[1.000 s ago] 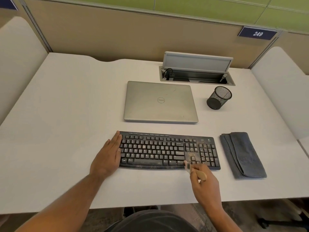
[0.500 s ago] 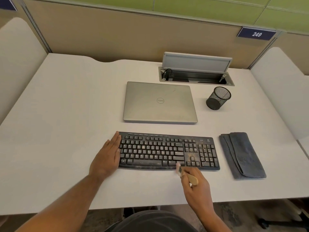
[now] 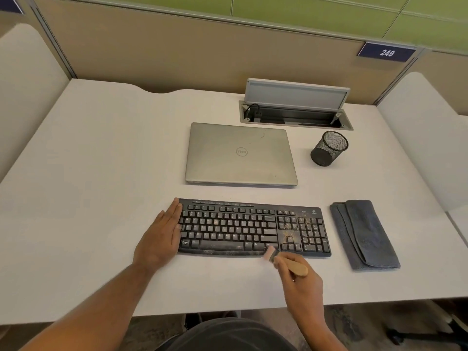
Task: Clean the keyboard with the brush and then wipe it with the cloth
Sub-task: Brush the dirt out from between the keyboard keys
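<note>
Against the keyboard's [image 3: 253,228] left end rests the left hand [image 3: 162,236], fingers pressed together. At its front edge, the right hand [image 3: 301,282] pinches the brush [image 3: 286,262].

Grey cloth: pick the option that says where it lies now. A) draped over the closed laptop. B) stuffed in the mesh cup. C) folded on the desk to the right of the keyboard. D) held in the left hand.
C: the grey cloth lies folded on the desk, just right of the keyboard, with neither hand touching it.
</note>
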